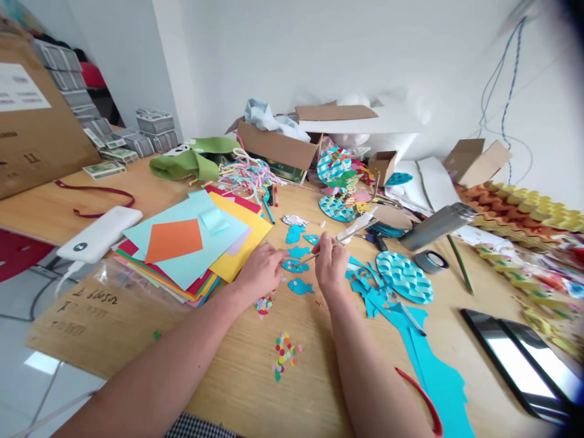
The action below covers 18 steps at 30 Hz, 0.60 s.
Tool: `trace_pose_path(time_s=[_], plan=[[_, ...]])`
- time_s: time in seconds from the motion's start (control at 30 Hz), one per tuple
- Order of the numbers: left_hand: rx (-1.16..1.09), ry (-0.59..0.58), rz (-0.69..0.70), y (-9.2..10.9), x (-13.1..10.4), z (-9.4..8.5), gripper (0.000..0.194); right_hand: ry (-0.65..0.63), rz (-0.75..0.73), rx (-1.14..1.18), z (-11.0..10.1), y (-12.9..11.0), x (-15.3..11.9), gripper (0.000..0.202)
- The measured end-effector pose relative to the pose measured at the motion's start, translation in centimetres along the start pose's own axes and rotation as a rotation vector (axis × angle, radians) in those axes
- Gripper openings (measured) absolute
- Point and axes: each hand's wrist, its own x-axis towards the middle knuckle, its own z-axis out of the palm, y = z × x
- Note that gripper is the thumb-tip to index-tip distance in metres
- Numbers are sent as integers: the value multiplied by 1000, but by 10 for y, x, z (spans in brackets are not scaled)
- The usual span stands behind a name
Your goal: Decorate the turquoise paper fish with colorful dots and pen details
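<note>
Several blue paper fish lie in a column at the middle of the table. My left hand (262, 267) has its fingers bent together, the tips at the left end of a spotted paper fish (298, 266). A thin wooden stick (308, 259) is pinched in my right hand (331, 261), its lower tip on that same fish. Just below lies another paper fish (300, 286) with a pale eye. Small coloured paper dots (283, 353) are scattered nearer me, and a second pile of dots (263, 306) sits beside my left wrist. Beyond my right hand lies a white glue tube (358, 226).
Coloured paper sheets (182, 228) are stacked at left, near a white power bank (100, 238). At right are blue paper scraps (424, 347), red-handled scissors (422, 398), a metal flask (438, 226), tape (431, 261) and a black tablet-like device (515, 359). Boxes (278, 143) stand along the wall.
</note>
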Motion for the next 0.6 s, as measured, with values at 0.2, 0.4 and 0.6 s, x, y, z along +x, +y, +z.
trace_pose_path(time_s=[0.2,0.4,0.6], plan=[[38,-27,42,-1,-1,2,47,-27,-29,-67,2,12,-5,56],[28,-40,65,-2,-2,2,49,-47,-89,-110,4,15,-5,55],[31,-46,51,0,-1,1,50,-49,-112,-169,5,18,-5,57]])
